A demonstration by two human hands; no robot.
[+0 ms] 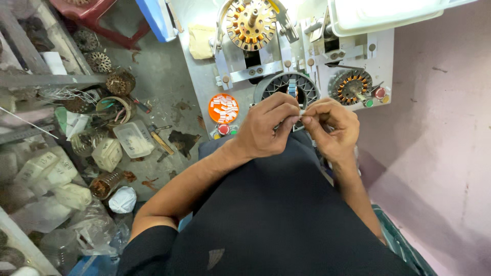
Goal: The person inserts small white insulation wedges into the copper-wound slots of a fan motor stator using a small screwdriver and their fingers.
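small white slip (pixel 302 113) pinched between the fingertips of both hands sits at the centre of the frame, just in front of a grey ring-shaped stator core (pixel 286 86) mounted on a pale metal workbench (pixel 202 76). the left hand (pixel 266 128) curls nearly closed, thumb and forefinger pressed onto the slip from the nine o'clock side; the right hand (pixel 332 128) meets it from three o'clock, its fingers likewise folded in tight on the same piece. the slip is too small to tell more about its shape. both forearms reach up from six o'clock over the person's dark clothing (pixel 276 220).

at twelve o'clock from the hands, a stator wound with copper coils (pixel 250 23) stands on a spindle in a metal bracket. at two o'clock, a smaller copper-wound stator (pixel 350 86) lies on the bench, beside a red button (pixel 379 92) and a green one (pixel 368 102). at ten o'clock, a round orange dish (pixel 223 108) holds a heap of white slips, with another red button (pixel 223 129) just below it.

well apart at nine o'clock, the concrete floor (pixel 158 82) carries a clutter of wound cores, a clear plastic tray (pixel 134 138), pale plastic jugs (pixel 51 171) and a screwdriver (pixel 161 142). a pink wall (pixel 434 128) fills the three o'clock edge.
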